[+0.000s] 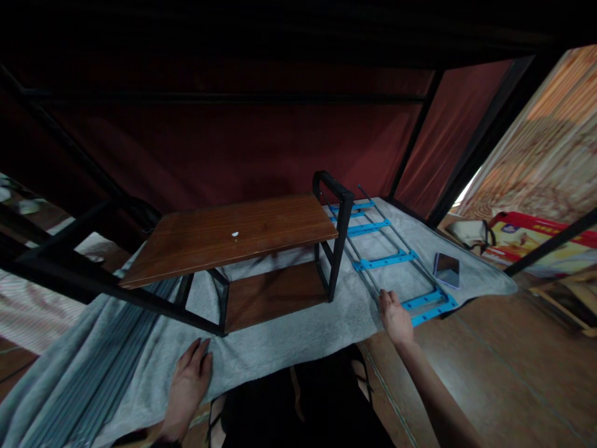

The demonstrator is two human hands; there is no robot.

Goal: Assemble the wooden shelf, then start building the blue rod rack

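Note:
My left hand [189,382] lies flat and open on a grey blanket [298,330], just in front of a small brown wooden shelf unit [233,236] with a black metal frame. My right hand [394,316] rests open on the blanket, its fingertips touching the near end of a grey metal rack with blue plastic crossbars [387,260] that lies flat to the right of the shelf. Neither hand holds anything.
A smartphone [446,269] lies on the blanket right of the rack. Black metal bars [69,249] run across the left. A white bag [471,233] and a red package [536,239] sit on the brown floor at right.

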